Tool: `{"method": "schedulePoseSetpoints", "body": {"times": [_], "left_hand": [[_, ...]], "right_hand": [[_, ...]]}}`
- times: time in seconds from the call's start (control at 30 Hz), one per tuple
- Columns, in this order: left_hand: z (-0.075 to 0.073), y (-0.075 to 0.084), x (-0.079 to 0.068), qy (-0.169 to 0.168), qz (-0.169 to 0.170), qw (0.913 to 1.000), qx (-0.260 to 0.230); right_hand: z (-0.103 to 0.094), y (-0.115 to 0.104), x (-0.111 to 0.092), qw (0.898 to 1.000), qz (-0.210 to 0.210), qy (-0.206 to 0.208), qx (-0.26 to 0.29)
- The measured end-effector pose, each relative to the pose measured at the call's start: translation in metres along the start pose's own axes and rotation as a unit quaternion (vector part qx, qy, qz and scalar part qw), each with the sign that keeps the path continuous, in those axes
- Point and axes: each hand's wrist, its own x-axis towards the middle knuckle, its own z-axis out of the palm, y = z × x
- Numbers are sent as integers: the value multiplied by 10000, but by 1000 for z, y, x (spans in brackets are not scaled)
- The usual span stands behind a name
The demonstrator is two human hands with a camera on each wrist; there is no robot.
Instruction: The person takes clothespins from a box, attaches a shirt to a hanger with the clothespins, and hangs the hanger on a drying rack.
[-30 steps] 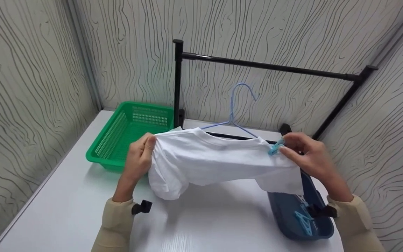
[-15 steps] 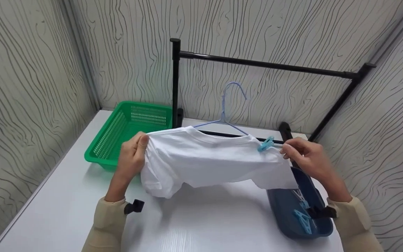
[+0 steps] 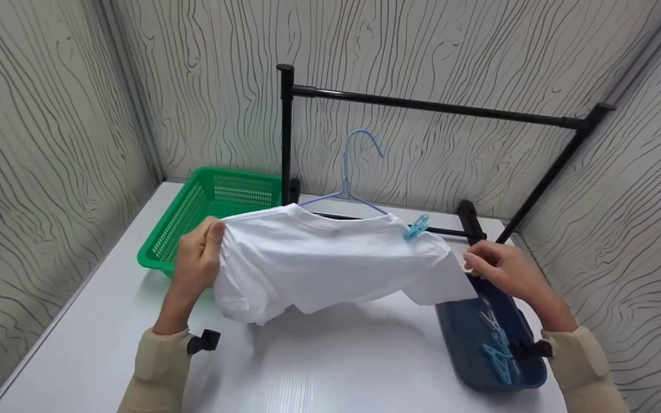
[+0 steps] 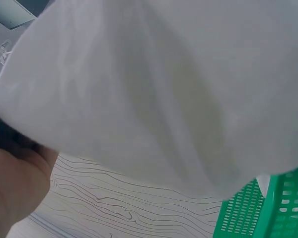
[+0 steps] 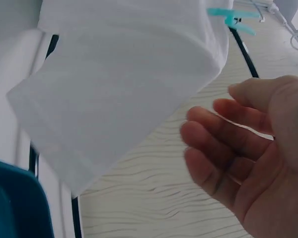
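Note:
My left hand (image 3: 197, 255) grips one shoulder of a white T-shirt (image 3: 330, 258), thumb on the near side. The shirt hangs on a blue wire hanger (image 3: 346, 172) whose hook rises above the neckline. A light blue clothespin (image 3: 416, 227) is clipped on the shoulder at the right. Just off the right sleeve, my right hand (image 3: 505, 272) has loosely bent fingers and holds nothing. The right wrist view shows a gap between those fingers (image 5: 203, 129) and the cloth. Cloth fills most of the left wrist view, hiding part of the left hand (image 4: 17, 183).
Behind the shirt stands a black rack (image 3: 434, 105) with a crossbar. A green basket (image 3: 155, 259) sits at the left of the white table (image 3: 330, 373). At the right, a dark blue bin (image 3: 458, 350) contains several clothespins (image 3: 500, 358).
My right hand has let go of the clothespin, which stays on the shirt, and moved off the sleeve. My left hand has carried the T-shirt and hanger to the left.

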Motion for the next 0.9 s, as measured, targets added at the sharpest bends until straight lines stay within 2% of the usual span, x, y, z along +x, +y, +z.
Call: {"method": "schedulePoseSetpoints", "body": {"times": [0.23,0.4,0.57,0.67,0.9], "left_hand": [[-2,-2,1,-26,-113,9999,25],[-4,-4,0,39,-47,10000,77],[-7,-5,-2,97,-54,9997,207],[-10,-4,-3,120,-131,9996,231],[-11,-9,-7,139,-229,9995,186]], "right_hand": [[9,29,-8,9956,500,-755,-255],[14,50,-14,9915,470,-1110,-490],[21,66,-17,9813,523,-1516,-1063],[28,72,-22,9742,629,-1799,-1208],[45,84,-38,9712,715,-1933,-1193]]}}
